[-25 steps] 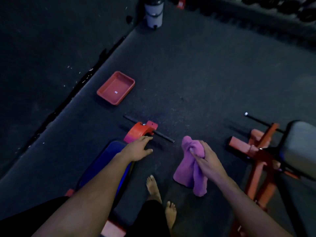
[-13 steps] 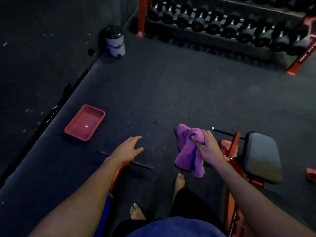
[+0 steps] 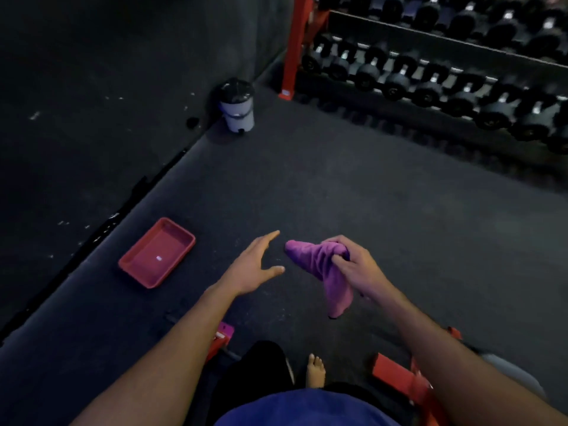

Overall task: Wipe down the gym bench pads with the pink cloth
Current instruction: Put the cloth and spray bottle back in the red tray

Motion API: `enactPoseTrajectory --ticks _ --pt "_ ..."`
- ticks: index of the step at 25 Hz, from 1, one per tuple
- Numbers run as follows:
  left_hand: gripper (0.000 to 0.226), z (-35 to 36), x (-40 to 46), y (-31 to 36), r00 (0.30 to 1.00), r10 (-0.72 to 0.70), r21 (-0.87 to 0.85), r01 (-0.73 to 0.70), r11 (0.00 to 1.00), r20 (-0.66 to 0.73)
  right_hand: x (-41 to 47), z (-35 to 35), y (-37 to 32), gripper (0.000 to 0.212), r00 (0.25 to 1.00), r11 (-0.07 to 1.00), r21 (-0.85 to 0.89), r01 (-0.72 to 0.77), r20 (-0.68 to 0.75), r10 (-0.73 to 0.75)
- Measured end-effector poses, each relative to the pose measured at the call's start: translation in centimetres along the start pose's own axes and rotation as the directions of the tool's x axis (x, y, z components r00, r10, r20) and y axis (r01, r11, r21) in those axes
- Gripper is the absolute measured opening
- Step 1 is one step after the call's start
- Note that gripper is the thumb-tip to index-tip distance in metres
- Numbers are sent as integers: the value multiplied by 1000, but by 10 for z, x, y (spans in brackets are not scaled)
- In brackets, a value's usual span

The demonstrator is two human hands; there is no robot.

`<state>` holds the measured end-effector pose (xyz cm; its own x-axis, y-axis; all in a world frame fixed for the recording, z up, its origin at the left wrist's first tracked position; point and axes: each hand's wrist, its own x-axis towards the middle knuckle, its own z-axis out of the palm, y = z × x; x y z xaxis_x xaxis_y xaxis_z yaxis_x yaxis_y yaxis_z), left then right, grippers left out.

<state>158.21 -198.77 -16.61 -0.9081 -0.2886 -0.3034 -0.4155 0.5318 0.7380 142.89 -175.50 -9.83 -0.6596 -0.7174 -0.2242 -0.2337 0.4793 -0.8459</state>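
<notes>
My right hand (image 3: 358,269) grips the pink cloth (image 3: 319,265) in mid-air above the floor; the cloth is bunched at my fingers and hangs down below them. My left hand (image 3: 255,265) is held out flat with straight fingers just left of the cloth, touching nothing. Only bits of the red bench frames show at the bottom: one (image 3: 221,336) under my left forearm, another (image 3: 396,376) under my right forearm. A grey pad edge (image 3: 510,373) peeks out beside my right arm. The rest of the pads is out of view.
A red tray (image 3: 156,253) lies on the dark rubber floor (image 3: 338,186) to the left. A small white bin (image 3: 238,109) stands in the corner by the wall. A red dumbbell rack (image 3: 430,69) fills the back right. My bare foot (image 3: 315,372) is at the bottom.
The view has tilted up and away from the benches. My left hand lifted off the bench end and came close to the cloth. My right hand raised the cloth to the middle.
</notes>
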Motion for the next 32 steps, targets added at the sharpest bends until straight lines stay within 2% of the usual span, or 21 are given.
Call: enactPoseTrajectory --ticks 2,5,7,9,10,12,13,14,15,16,19,21,23,25,29,30,32 --pt "95 -26 17 -8 999 -39 -199 35 979 -13 51 10 -26 30 998 998 68 8 67 -13" --pt "76 -70 35 -32 984 -170 -576 109 810 -53 125 36 -67 30 981 987 161 -26 196 -6" --pt "50 -97 43 -61 968 -235 -686 115 719 -84 173 58 -93 28 963 981 184 -53 269 2" --pt "42 -125 46 -86 938 -327 -758 131 639 -113 216 79 -123 26 944 990 130 -51 330 5" --pt "48 -141 45 -96 895 -420 -772 159 615 -149 236 92 -139 26 936 993 107 -46 353 5" --pt "66 -172 44 -108 731 -604 -737 210 642 -318 275 117 -171 27 941 988 150 -41 339 -13" --pt "68 -185 45 -112 657 -646 -718 223 659 -388 292 128 -187 30 942 977 205 -52 335 -20" --pt "66 -196 46 -114 632 -658 -719 221 659 -409 310 141 -200 34 940 961 267 -77 341 -19" --pt "65 -205 50 -116 650 -662 -741 220 634 -374 326 154 -212 36 937 940 327 -98 350 -24" --pt "67 -210 54 -119 688 -668 -791 225 569 -284 341 165 -222 37 932 920 373 -118 362 -27" --pt "88 -232 71 -138 722 -692 -954 217 205 16 391 191 -257 32 906 885 416 -211 422 18" --pt "99 -251 85 -160 760 -642 -989 147 17 102 427 211 -279 30 876 875 403 -268 480 47" --pt "87 -272 102 -178 772 -625 -991 41 -126 112 464 232 -297 29 848 856 413 -311 528 53" --pt "68 -298 117 -185 703 -710 -986 -87 -144 42 497 251 -313 29 827 839 422 -342 559 56" --pt "28 -366 127 -203 459 -881 -959 -282 -18 -119 568 293 -349 28 803 893 321 -316 591 71" --pt "24 -382 122 -207 414 -900 -952 -305 1 -133 581 305 -357 28 796 918 275 -285 602 67" --pt "34 -411 106 -215 337 -928 -943 -329 45 -162 598 327 -372 29 791 978 146 -147 611 28"
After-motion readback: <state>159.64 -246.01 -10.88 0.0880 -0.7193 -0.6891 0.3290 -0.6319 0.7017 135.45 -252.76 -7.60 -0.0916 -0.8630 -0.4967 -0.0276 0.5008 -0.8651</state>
